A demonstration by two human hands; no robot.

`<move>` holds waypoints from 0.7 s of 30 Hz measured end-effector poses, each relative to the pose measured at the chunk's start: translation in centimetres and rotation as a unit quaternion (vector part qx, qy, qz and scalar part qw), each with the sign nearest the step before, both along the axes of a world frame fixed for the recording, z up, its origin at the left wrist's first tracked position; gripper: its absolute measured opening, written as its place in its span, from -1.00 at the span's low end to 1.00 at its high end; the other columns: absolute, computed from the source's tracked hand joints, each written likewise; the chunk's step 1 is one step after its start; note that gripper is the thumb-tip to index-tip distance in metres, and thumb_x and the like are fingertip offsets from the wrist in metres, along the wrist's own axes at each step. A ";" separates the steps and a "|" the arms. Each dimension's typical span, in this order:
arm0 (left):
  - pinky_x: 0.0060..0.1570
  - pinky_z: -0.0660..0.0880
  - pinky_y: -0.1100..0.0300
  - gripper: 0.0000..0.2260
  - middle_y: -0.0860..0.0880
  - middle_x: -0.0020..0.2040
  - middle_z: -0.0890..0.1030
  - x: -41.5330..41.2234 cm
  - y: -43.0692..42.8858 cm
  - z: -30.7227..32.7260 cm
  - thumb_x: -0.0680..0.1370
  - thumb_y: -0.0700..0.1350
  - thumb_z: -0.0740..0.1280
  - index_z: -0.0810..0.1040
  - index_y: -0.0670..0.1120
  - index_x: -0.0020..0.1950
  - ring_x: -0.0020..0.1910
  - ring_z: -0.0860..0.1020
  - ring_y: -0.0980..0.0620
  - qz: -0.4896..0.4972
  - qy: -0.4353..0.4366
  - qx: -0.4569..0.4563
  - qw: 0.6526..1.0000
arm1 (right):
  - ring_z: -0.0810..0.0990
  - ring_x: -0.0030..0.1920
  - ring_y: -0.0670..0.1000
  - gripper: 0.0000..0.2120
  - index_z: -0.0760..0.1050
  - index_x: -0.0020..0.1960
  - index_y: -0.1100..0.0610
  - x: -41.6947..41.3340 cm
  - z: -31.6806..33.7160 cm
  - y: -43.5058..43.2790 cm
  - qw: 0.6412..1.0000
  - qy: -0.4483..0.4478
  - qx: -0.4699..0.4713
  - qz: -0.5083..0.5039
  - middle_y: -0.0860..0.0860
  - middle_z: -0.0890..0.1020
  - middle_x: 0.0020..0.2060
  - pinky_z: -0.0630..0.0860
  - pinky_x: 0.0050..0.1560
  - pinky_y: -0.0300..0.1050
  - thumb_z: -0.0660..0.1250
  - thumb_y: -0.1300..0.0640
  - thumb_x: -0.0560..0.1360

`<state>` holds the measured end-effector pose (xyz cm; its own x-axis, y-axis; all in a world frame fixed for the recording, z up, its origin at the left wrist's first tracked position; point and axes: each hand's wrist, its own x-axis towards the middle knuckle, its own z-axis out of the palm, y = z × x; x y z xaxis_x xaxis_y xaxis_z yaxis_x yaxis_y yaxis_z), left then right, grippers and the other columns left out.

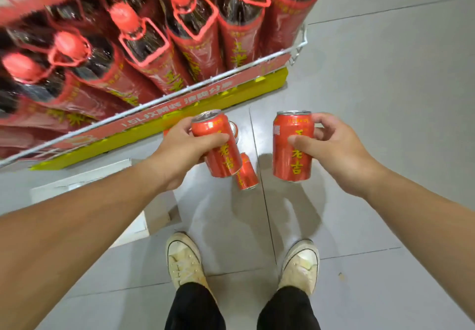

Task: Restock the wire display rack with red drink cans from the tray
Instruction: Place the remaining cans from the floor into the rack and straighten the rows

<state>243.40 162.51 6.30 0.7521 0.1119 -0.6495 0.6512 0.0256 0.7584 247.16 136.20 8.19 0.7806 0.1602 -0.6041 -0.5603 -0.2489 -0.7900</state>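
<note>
My left hand (pixel 177 149) grips a red drink can (pixel 218 147) with yellow characters, tilted, just below the rack's front edge. My right hand (pixel 331 147) holds a second red can (pixel 290 155) upright, thumb across its front. Two more red cans lie on the floor under my left hand: one (pixel 247 173) lower down, one (pixel 234 129) mostly hidden behind the held can. The wire display rack (pixel 298 47) fills the upper left, its shelf packed with large red-capped bottles (pixel 180 16). A pale tray or box (pixel 84 180) sits on the floor, partly hidden by my left forearm.
The rack has a red price strip (pixel 180 106) and a yellow base (pixel 257 88) at floor level. Grey tiled floor (pixel 385 98) spreads to the right. My two pale sneakers (pixel 183 260) stand near the bottom of the view.
</note>
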 end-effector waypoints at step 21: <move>-0.25 0.61 0.19 -0.87 0.02 -0.16 0.73 7.1 1.6 58.1 0.50 -0.22 0.45 0.63 -0.08 0.03 -0.19 0.68 0.08 0.002 -0.228 -0.009 0.974 | 0.69 -0.15 -0.07 -0.72 0.60 0.08 -0.02 6.3 54.5 6.8 0.963 -0.250 0.097 -0.041 0.06 0.72 -0.08 0.60 -0.22 -0.21 0.52 0.23 0.44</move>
